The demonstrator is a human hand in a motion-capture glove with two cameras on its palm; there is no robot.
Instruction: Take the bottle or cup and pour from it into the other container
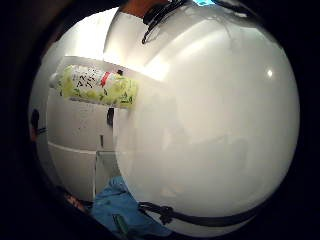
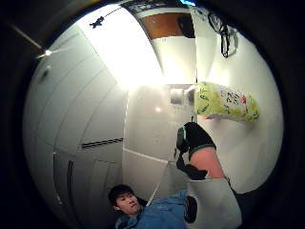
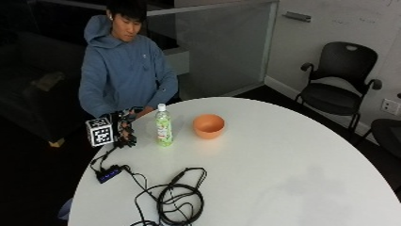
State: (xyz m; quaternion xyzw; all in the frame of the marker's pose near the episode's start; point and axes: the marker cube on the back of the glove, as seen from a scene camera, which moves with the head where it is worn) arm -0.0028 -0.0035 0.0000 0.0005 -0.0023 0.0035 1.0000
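upright, bottle [image 3: 164, 125] stands btwn orange bowl [image 3: 208, 125] & right hand [image 3: 124, 129], fingers seemingly relaxed, holding nothing.

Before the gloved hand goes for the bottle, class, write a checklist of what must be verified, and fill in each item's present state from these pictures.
1. Bottle upright on the table: ok.
2. Bottle cap removed for pouring: not ok, a white cap shows on top.
3. Orange bowl upright, mouth up, beside the bottle and apart from it: ok.
4. Gloved right hand near the bottle, not yet touching it: ok.
5. Path between hand and bottle free: ok; the coiled cables lie nearer the camera.
6. Liquid in the bottle: cannot tell.
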